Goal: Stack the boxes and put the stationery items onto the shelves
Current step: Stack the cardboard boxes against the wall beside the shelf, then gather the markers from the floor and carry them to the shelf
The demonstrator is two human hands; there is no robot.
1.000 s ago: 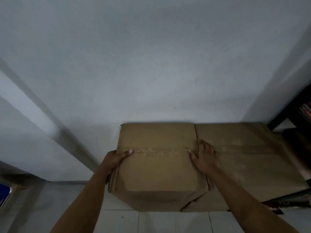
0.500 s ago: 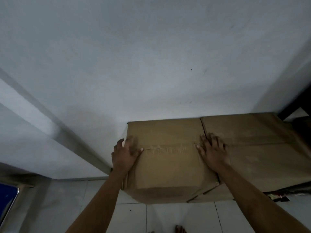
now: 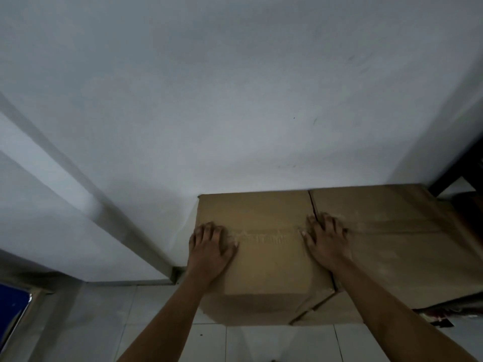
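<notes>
Both hands have slid flat onto the left box point(image 3: 264, 257), left hand point(image 3: 210, 248) and right hand point(image 3: 325, 239) open, pressing its top.

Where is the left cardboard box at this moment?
In the head view the left box sits low and centre against the white wall, touching the right box, with the left hand and right hand flat on top.

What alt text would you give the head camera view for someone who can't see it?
Both hands press flat on a taped cardboard box against a white wall: left hand at its left edge, right hand by the seam with a second cardboard box alongside. Pale floor tiles lie below.
</notes>
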